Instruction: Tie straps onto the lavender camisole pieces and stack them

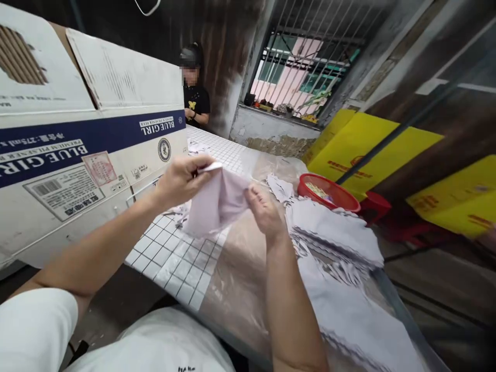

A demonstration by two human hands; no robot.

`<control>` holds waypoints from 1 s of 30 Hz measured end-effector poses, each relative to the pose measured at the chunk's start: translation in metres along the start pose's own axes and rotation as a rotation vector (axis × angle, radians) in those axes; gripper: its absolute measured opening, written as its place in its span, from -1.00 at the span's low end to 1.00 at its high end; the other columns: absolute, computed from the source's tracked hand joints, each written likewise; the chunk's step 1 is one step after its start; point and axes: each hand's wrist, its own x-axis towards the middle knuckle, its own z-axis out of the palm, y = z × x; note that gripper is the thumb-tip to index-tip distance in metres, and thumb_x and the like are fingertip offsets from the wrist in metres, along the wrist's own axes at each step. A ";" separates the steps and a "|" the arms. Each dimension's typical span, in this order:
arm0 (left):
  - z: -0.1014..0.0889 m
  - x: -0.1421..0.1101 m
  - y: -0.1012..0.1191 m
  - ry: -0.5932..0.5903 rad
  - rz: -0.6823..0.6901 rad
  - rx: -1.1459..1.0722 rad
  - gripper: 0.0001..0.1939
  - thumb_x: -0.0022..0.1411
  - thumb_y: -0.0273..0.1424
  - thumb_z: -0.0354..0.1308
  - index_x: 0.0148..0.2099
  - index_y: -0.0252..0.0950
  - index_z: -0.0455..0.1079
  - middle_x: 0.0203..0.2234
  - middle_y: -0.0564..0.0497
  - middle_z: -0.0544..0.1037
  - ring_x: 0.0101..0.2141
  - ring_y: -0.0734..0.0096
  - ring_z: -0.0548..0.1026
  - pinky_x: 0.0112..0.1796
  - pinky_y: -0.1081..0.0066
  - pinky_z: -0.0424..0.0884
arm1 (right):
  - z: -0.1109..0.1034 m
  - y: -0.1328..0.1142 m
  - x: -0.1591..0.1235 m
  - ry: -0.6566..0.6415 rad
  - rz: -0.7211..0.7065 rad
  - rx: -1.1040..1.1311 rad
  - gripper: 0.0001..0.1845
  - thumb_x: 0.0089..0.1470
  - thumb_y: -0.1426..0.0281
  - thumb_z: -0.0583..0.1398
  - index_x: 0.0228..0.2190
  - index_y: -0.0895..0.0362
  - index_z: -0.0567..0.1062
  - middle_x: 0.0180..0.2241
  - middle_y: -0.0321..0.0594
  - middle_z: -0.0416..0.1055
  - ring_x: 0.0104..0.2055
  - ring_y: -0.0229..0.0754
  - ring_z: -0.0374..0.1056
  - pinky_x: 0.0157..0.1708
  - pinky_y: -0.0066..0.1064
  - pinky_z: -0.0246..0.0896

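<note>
A pale lilac piece of cloth (217,204) is stretched between my two hands above the table. My left hand (186,178) pinches its upper left corner, thumb and fingers closed on the edge. On the other side my right hand (265,206) is closed on the cloth's right edge. The lower part of the cloth hangs free, slightly blurred. To the right of my right hand lie stacks of similar pale cloth pieces (333,230), with wavy edges showing along the pile. Another pale stack (360,315) spreads nearer to me.
A large white and blue cardboard box (155,147) stands close on the left. The table (182,268) has a white grid cover and clear plastic. A red basket (329,191) holds small pale items. A person (197,101) is at the far end. Yellow bags (372,150) stand beyond the basket.
</note>
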 end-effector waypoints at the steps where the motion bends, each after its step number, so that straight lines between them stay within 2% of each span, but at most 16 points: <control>1: -0.005 0.004 0.010 0.027 0.047 0.001 -0.72 0.30 -0.25 0.11 -0.33 -0.35 0.46 -0.54 0.04 0.45 -0.53 0.53 0.32 -0.53 0.52 0.19 | -0.005 -0.014 -0.011 0.090 -0.009 0.013 -0.68 0.24 0.10 0.08 -0.40 0.08 0.32 -0.45 -0.35 0.24 -0.43 -0.29 0.17 -0.40 -0.48 0.16; 3: -0.010 0.011 0.018 0.042 0.092 0.009 -0.72 0.29 -0.23 0.14 -0.34 -0.35 0.47 -0.56 0.06 0.41 -0.55 0.55 0.30 -0.54 0.51 0.17 | -0.013 -0.034 -0.031 0.230 -0.006 0.000 -0.64 0.23 0.05 0.09 -0.42 0.06 0.28 -0.49 -0.39 0.17 -0.48 -0.31 0.12 -0.45 -0.50 0.11; 5: -0.007 0.015 0.010 0.011 0.065 0.044 -0.73 0.27 -0.24 0.17 -0.37 -0.35 0.46 -0.59 0.09 0.37 -0.56 0.55 0.28 -0.53 0.50 0.16 | -0.016 -0.040 -0.045 0.309 0.002 -0.055 -0.65 0.22 0.07 0.10 -0.43 0.06 0.26 -0.50 -0.40 0.14 -0.48 -0.32 0.11 -0.44 -0.50 0.11; 8: 0.012 0.013 -0.024 -0.113 -0.053 0.162 -0.78 0.23 -0.28 0.20 -0.39 -0.33 0.46 -0.61 0.10 0.34 -0.55 0.52 0.29 -0.48 0.47 0.21 | -0.019 -0.024 -0.061 0.347 0.063 -0.212 -0.72 0.19 0.17 0.12 -0.46 0.07 0.28 -0.50 -0.39 0.17 -0.45 -0.30 0.14 -0.39 -0.48 0.12; 10: 0.027 0.004 -0.047 -0.235 -0.113 0.271 -0.85 0.19 -0.33 0.22 -0.34 -0.34 0.47 -0.54 0.05 0.42 -0.50 0.45 0.35 -0.42 0.43 0.26 | -0.020 -0.003 -0.072 0.369 0.190 -0.368 -0.77 0.15 0.25 0.13 -0.48 0.09 0.28 -0.51 -0.38 0.20 -0.44 -0.29 0.16 -0.37 -0.46 0.12; 12: 0.041 -0.013 -0.062 -0.331 -0.131 0.379 -0.84 0.17 -0.35 0.23 -0.24 -0.35 0.48 -0.37 -0.05 0.51 -0.36 0.33 0.43 -0.32 0.37 0.33 | -0.018 0.021 -0.086 0.403 0.334 -0.510 -0.83 0.12 0.31 0.13 -0.47 0.10 0.29 -0.49 -0.36 0.25 -0.42 -0.27 0.19 -0.34 -0.44 0.13; 14: 0.051 -0.039 -0.068 -0.421 -0.132 0.439 -0.81 0.20 -0.36 0.19 -0.16 -0.35 0.46 -0.23 -0.14 0.52 -0.22 0.22 0.45 -0.25 0.32 0.36 | -0.012 0.040 -0.107 0.423 0.422 -0.586 -0.88 0.10 0.34 0.12 -0.44 0.11 0.32 -0.45 -0.33 0.31 -0.40 -0.26 0.22 -0.31 -0.43 0.15; 16: 0.057 -0.072 -0.065 -0.549 -0.159 0.428 -0.84 0.24 -0.35 0.13 -0.20 -0.33 0.45 -0.23 -0.16 0.51 -0.19 0.18 0.46 -0.27 0.32 0.36 | -0.001 0.052 -0.132 0.397 0.461 -0.594 -0.89 0.10 0.35 0.12 -0.42 0.12 0.36 -0.44 -0.32 0.33 -0.40 -0.26 0.23 -0.32 -0.42 0.16; 19: 0.058 -0.130 -0.056 -0.700 -0.204 0.353 -0.83 0.25 -0.30 0.15 -0.32 -0.30 0.41 -0.32 -0.11 0.49 -0.28 0.21 0.45 -0.34 0.34 0.33 | 0.020 0.061 -0.171 0.244 0.492 -0.583 -0.86 0.08 0.31 0.18 -0.40 0.13 0.42 -0.44 -0.32 0.36 -0.40 -0.25 0.26 -0.32 -0.42 0.18; 22: 0.055 -0.186 -0.047 -0.677 -0.208 0.333 -0.76 0.18 -0.21 0.24 -0.34 -0.27 0.37 -0.38 -0.06 0.46 -0.32 0.20 0.42 -0.34 0.31 0.33 | 0.035 0.067 -0.196 0.108 0.461 -0.661 -0.80 0.02 0.28 0.28 -0.32 0.12 0.47 -0.32 -0.24 0.40 -0.24 -0.16 0.32 -0.19 -0.34 0.24; 25: 0.050 -0.224 -0.041 -0.595 -0.209 0.348 -0.75 0.22 -0.17 0.22 -0.25 -0.26 0.40 -0.32 -0.06 0.47 -0.28 0.17 0.40 -0.30 0.28 0.34 | 0.038 0.076 -0.204 0.137 0.431 -0.735 -0.90 0.11 0.34 0.21 -0.33 0.10 0.48 -0.29 -0.18 0.38 -0.16 -0.09 0.32 -0.11 -0.25 0.25; 27: 0.045 -0.236 -0.037 -0.548 -0.211 0.326 -0.81 0.31 -0.24 0.11 -0.23 -0.25 0.40 -0.32 -0.05 0.47 -0.28 0.21 0.39 -0.30 0.28 0.34 | 0.033 0.080 -0.204 0.144 0.425 -0.739 -0.87 0.18 0.37 0.13 -0.37 0.09 0.47 -0.33 -0.17 0.37 -0.19 -0.08 0.33 -0.12 -0.23 0.26; 30: 0.036 -0.239 -0.032 -0.493 -0.227 0.254 -0.79 0.39 -0.36 -0.01 -0.27 -0.25 0.39 -0.37 -0.03 0.47 -0.33 0.29 0.39 -0.31 0.32 0.35 | 0.025 0.085 -0.205 0.132 0.411 -0.725 -0.79 0.22 0.36 0.07 -0.41 0.08 0.46 -0.35 -0.16 0.37 -0.21 -0.06 0.34 -0.14 -0.21 0.26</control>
